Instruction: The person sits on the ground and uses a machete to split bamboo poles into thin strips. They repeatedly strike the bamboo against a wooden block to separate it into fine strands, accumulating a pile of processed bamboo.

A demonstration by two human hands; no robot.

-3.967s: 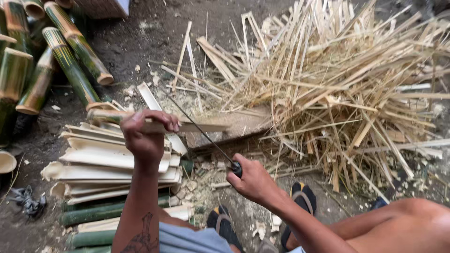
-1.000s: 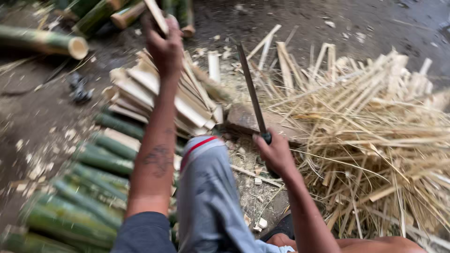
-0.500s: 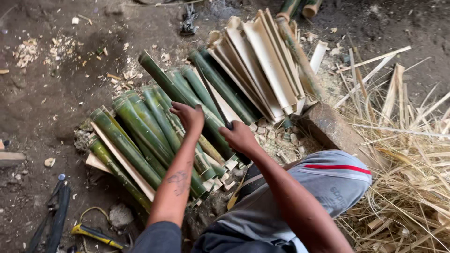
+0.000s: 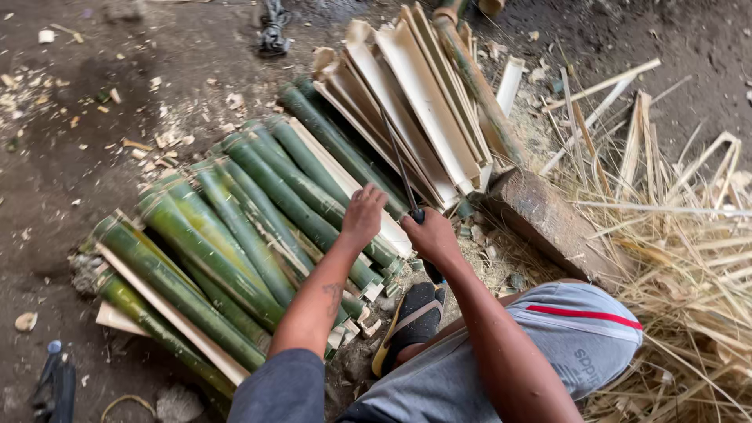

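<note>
Our left hand (image 4: 363,215) has its fingers curled down and pressed onto the end of a split green bamboo piece (image 4: 333,184) at the near edge of the stack of green halves (image 4: 211,251) lying on the dirt floor; whether they have fully closed around it we cannot tell. Our right hand (image 4: 432,239) is wrapped tight around the dark handle of a long knife (image 4: 399,164), whose blade points away from us over the pale split slats (image 4: 415,94). To do this well, we judge that we should lift the piece cleanly from its neighbours, keep the blade angled away from the left wrist, and stay clear of the sandal (image 4: 411,321). The wooden block (image 4: 548,223) sits just beside our right hand, with the heap of thin bamboo strips (image 4: 681,251) beyond it.
</note>
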